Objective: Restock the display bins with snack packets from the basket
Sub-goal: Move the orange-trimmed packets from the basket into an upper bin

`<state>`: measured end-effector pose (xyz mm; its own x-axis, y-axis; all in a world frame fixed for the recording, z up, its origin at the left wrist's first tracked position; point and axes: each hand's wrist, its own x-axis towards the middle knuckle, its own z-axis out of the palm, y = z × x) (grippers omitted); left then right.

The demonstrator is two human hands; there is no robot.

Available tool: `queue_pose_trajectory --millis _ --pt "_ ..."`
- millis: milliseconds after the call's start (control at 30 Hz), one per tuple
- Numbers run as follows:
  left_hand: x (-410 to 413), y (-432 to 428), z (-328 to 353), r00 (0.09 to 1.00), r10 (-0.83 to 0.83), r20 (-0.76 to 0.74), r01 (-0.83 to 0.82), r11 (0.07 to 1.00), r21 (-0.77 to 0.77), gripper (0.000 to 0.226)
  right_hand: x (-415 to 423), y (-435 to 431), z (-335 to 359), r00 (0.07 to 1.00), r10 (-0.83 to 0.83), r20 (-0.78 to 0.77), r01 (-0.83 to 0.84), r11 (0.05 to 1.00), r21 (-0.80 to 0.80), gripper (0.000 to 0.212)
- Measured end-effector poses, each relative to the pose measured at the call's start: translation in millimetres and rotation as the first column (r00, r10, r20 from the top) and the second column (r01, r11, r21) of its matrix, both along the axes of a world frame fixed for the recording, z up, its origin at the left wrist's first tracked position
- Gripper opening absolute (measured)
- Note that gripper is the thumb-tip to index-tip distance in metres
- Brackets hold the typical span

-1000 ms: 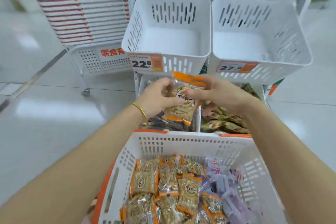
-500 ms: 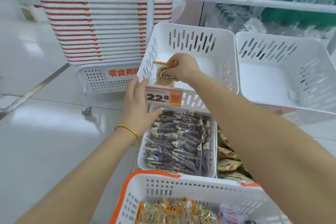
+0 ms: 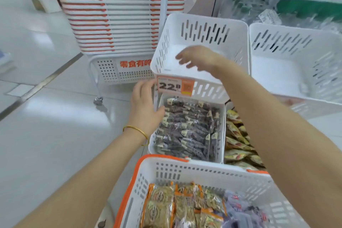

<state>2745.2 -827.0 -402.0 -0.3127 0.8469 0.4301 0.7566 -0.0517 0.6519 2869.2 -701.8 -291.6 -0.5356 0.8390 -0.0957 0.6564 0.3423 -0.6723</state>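
Grip loose, empty: right hand (image 3: 200, 59) over white bin (image 3: 203, 21), left hand (image 3: 144, 104) by price tag (image 3: 175, 86).

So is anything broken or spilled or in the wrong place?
Nothing stands out. The upper left bin and upper right bin look whole, the dark packets and yellow packets lie inside the lower bins, the basket keeps its snack packets, and the floor shows no spill.

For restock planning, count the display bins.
4. Top row: tagged bin under the right hand, second bin beside it. Lower row: dark-packet bin, yellow-packet bin partly behind the arm. Others may be hidden.
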Motion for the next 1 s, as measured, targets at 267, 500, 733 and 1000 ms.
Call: queue_pose_trajectory --millis 267,500,733,1000 --pt "34.1 -65.6 -33.9 0.995 -0.017 0.098 0.055 0.912 -0.407 0.054 82.6 -148.4 -119.3 0.996 -0.025 -0.085 0.014 0.992 -0.124 0.030" --pt "68.2 -115.4 -103.4 0.987 -0.028 0.159 0.121 0.779 -0.615 0.048 126.2 -205.5 -282.7 0.809 -0.025 0.587 0.194 0.955 -0.226 0.016" --pt "89.3 -128.4 -170.5 0.903 -0.424 -0.069 0.219 0.592 -0.775 0.050 155.1 -228.5 -309.1 0.808 -0.030 0.588 0.146 0.978 -0.152 0.059" --pt "104.1 -126.2 -221.5 0.746 -0.637 -0.196 0.144 0.442 -0.886 0.086 176.4 -230.8 -322.1 0.924 -0.049 0.380 0.178 0.933 -0.312 0.097"
